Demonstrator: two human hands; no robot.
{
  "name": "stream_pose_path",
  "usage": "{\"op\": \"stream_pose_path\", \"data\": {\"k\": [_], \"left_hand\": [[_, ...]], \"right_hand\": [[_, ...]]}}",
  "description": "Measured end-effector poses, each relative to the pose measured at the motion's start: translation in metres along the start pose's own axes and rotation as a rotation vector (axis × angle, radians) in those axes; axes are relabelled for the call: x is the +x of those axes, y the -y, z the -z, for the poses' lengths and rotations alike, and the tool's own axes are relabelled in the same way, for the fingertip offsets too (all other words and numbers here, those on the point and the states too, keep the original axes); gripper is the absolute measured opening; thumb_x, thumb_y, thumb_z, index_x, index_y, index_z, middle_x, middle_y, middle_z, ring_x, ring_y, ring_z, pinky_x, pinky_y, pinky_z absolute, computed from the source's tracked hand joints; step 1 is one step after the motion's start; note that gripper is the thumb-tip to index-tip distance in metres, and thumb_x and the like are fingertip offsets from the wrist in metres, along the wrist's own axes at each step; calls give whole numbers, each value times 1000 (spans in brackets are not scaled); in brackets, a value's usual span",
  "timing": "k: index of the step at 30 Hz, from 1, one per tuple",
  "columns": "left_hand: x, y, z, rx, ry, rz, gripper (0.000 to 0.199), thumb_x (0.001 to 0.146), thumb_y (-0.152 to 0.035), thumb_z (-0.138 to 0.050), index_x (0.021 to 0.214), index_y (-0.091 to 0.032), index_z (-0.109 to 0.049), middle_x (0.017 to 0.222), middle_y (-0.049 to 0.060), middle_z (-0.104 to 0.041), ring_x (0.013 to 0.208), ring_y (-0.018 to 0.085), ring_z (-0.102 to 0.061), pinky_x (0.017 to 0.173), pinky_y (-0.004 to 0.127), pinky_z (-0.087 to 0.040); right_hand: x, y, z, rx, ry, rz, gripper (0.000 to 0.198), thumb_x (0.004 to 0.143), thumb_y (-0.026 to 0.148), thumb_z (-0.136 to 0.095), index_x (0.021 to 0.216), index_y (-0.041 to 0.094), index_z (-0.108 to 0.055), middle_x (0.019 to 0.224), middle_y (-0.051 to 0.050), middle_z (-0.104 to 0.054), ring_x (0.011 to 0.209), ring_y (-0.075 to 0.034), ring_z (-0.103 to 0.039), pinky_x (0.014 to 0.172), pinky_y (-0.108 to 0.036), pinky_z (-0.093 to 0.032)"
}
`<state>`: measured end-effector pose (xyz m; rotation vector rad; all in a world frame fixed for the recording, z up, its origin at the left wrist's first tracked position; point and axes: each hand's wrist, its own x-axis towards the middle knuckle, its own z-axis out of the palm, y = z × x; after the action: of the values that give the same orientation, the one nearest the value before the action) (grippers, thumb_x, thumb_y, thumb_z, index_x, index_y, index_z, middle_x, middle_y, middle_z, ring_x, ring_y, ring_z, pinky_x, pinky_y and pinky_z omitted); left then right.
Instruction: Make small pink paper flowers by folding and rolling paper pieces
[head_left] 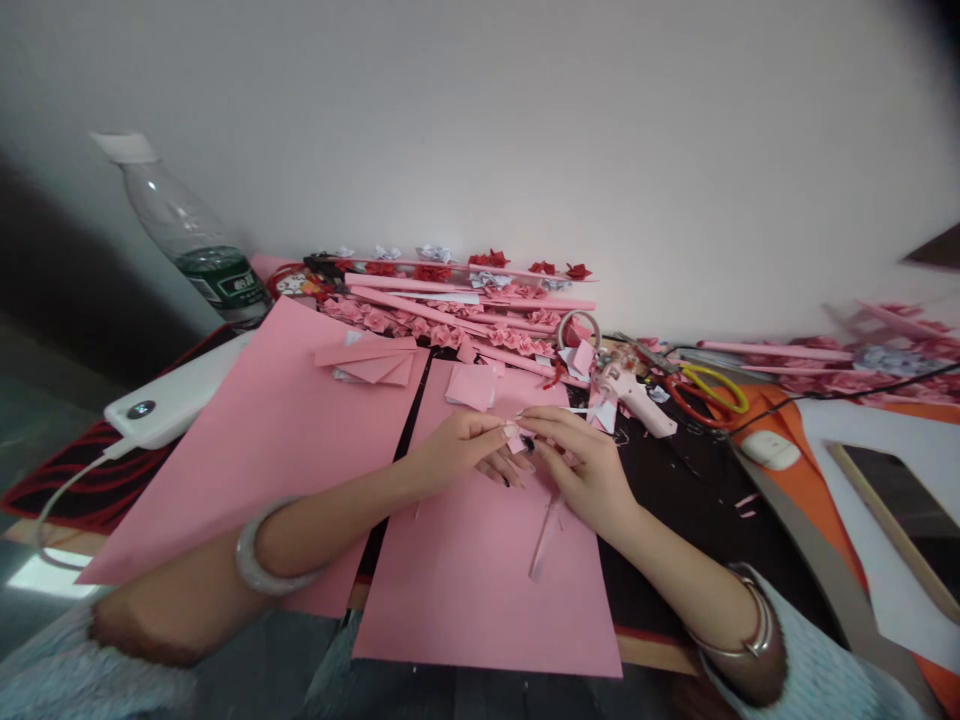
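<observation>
Left hand [466,448]: bent inward, pinching a small pink paper [517,441] between thumb and fingers.
Right hand [591,472]: curled in from the opposite side, with fingertips at the same bit; cannot tell whether gripping or merely steadying.
Small pink paper: up between both hands, over a large pink sheet [480,600], partly hidden by fingers.
Tearing: likeliest from tugging both ways on so small a bit.
Crooked crease: could come from pressing down with edges unmatched, hard to check behind fingertips.
Thin paper strip [541,550]: lying on the large sheet just below the right hand; could be brushed away by a moving wrist.
Overhanging sheet: sticking out past the near table edge; could slide or buckle if caught by a sleeve or the body.
Glue gun [636,398]: lying beyond the right hand, near scissors [709,388]; could burn or smear if hot and bumped; cannot tell whether switched on.
Table: covered by a dark mat [675,480], with a second pink sheet [247,440] at left, bearing folded papers [371,362].
Left end: occupied by a bottle [199,235] and a white power bank [176,395] with its cable plugged in.
Right end: holding a phone [904,510] on white paper.
Back: heaped with paper flowers [450,336] against a plain pale wall [480,130].
</observation>
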<state>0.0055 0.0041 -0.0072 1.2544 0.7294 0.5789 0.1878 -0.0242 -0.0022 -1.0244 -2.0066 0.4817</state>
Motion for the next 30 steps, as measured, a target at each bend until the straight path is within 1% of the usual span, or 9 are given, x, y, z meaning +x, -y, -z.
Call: {"op": "stream_pose_path", "data": {"k": [5, 8, 12, 16, 22, 25, 30], "left_hand": [[0, -1, -1, -2, -4, 14, 32, 86, -39, -47, 82, -10, -61, 83, 11, -69, 66, 16, -68, 63, 28, -52], [0, 0, 0, 46, 15, -22, 31, 86, -38, -48, 82, -10, -61, 79, 10, -69, 66, 16, -67, 62, 27, -52], [0, 1, 0, 69, 25, -38, 31, 85, -39, -49, 82, -10, -61, 73, 9, -69, 66, 17, -67, 62, 27, -52], [-1, 0, 0, 42, 37, -16, 30, 85, -38, -49, 84, -10, -62, 75, 9, -69, 68, 18, -68, 64, 28, -53], [-1, -2, 0, 1, 47, 18, 32, 84, -40, -49, 82, -10, -62, 76, 11, -69, 70, 19, -68, 66, 30, -52], [-1, -4, -1, -27, 42, 43, 33, 84, -40, -51, 80, -10, -63, 75, 11, -69, 69, 18, -67, 66, 30, -52], [-1, -6, -1, -66, 38, 78, 33, 84, -40, -50, 80, -10, -64, 76, 11, -69, 68, 17, -67, 66, 29, -51]], "right_hand": [[0, -1, 0, 16, -10, -27, 30, 83, 10, -47, 106, 22, -63, 107, -8, -62, 101, -19, -58, 87, -35, -48], [1, 0, 0, 48, 17, -56, 32, 81, 9, -49, 107, 22, -62, 108, -8, -62, 101, -19, -57, 85, -35, -48], [2, 0, 0, 87, 55, -74, 31, 79, 7, -50, 104, 22, -63, 104, -7, -63, 98, -18, -58, 85, -34, -48], [3, -1, 0, 119, 29, -87, 29, 79, 8, -53, 101, 22, -65, 103, -7, -63, 97, -18, -58, 82, -34, -49], [2, 0, 0, 193, -14, -122, 25, 78, 10, -56, 95, 24, -68, 102, -7, -63, 94, -18, -60, 75, -32, -51], [1, 0, 0, 215, -34, -140, 24, 79, 11, -56, 94, 24, -69, 102, -6, -64, 95, -19, -60, 78, -34, -51], [2, -1, 1, 245, -59, -129, 22, 79, 12, -57, 93, 24, -69, 101, -6, -65, 96, -18, -60, 83, -34, -49]]}}
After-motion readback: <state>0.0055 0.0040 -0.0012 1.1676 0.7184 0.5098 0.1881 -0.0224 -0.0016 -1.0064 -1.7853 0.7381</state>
